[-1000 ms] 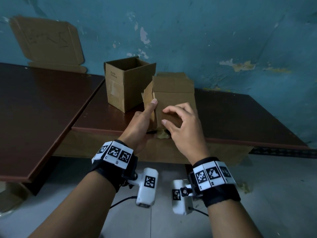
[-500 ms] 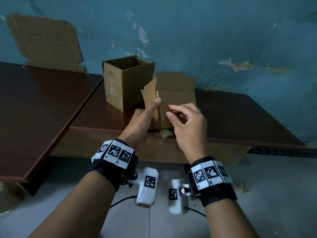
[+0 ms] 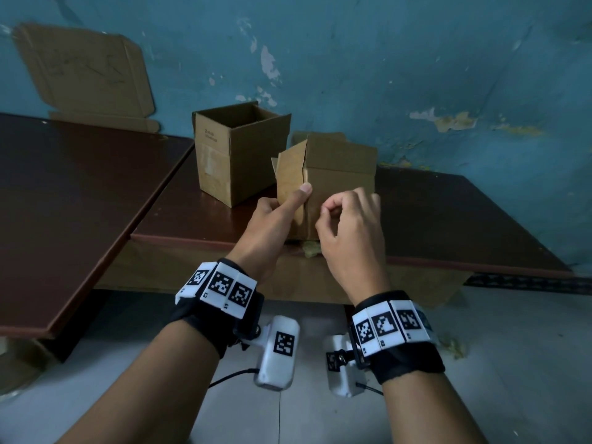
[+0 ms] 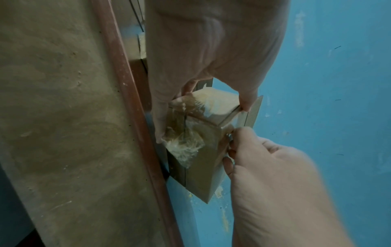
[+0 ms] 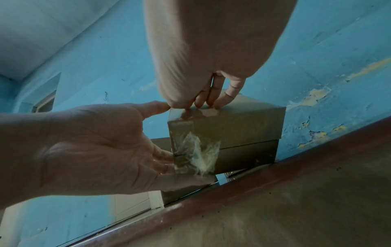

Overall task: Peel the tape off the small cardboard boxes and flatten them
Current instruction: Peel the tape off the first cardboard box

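A small brown cardboard box is tilted over the front edge of the dark table, one flap sticking out on its left. My left hand holds it, thumb on the near corner and fingers round the left side and underneath. My right hand has its fingers curled at the near face, fingertips picking at the clear tape along the box's edge. Crumpled, half-peeled tape clings to the underside, and the right wrist view shows that tape too.
A second, open-topped box stands just behind and left. Flattened cardboard leans on the blue wall at back left. Another dark tabletop adjoins on the left. A tape scrap lies at the table edge under the held box.
The held box has turned so a corner faces me. My right hand has drawn its fingers in from flat on the face to a pinch at the tape.
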Available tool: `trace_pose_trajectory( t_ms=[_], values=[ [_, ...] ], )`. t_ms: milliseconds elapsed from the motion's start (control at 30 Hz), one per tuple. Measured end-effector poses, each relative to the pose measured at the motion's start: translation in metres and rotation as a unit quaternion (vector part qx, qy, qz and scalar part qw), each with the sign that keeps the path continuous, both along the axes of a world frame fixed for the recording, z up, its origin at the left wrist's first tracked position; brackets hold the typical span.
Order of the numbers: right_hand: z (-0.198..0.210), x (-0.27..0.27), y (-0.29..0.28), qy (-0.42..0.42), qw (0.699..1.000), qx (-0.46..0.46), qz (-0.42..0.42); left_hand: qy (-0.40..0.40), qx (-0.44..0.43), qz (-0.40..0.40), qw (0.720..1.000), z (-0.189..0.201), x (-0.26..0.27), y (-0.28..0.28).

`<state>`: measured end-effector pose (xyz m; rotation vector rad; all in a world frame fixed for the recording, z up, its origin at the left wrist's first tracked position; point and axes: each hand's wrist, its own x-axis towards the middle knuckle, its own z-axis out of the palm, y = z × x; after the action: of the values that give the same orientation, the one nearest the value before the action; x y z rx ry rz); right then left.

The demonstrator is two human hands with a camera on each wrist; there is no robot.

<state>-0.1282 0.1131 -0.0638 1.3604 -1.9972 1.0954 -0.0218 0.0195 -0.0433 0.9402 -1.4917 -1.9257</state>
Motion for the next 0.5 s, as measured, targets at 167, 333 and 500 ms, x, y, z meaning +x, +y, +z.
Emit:
trace_pose_trajectory(
  t_ms=[167,333,500],
  values=[
    [0.001,0.001,0.003,-0.038,0.999,-0.028,0.018,0.0,0.007,0.012,1.0,-0.003,-0.003,-0.004],
    [0.006,0.0,0.005,-0.057,0.997,-0.033,0.035,0.005,0.001,0.028,1.0,-0.008,-0.006,-0.009],
    [0.01,-0.004,0.008,-0.02,0.999,-0.003,0.026,-0.001,-0.033,0.024,0.999,-0.01,-0.005,-0.011]
  ],
)
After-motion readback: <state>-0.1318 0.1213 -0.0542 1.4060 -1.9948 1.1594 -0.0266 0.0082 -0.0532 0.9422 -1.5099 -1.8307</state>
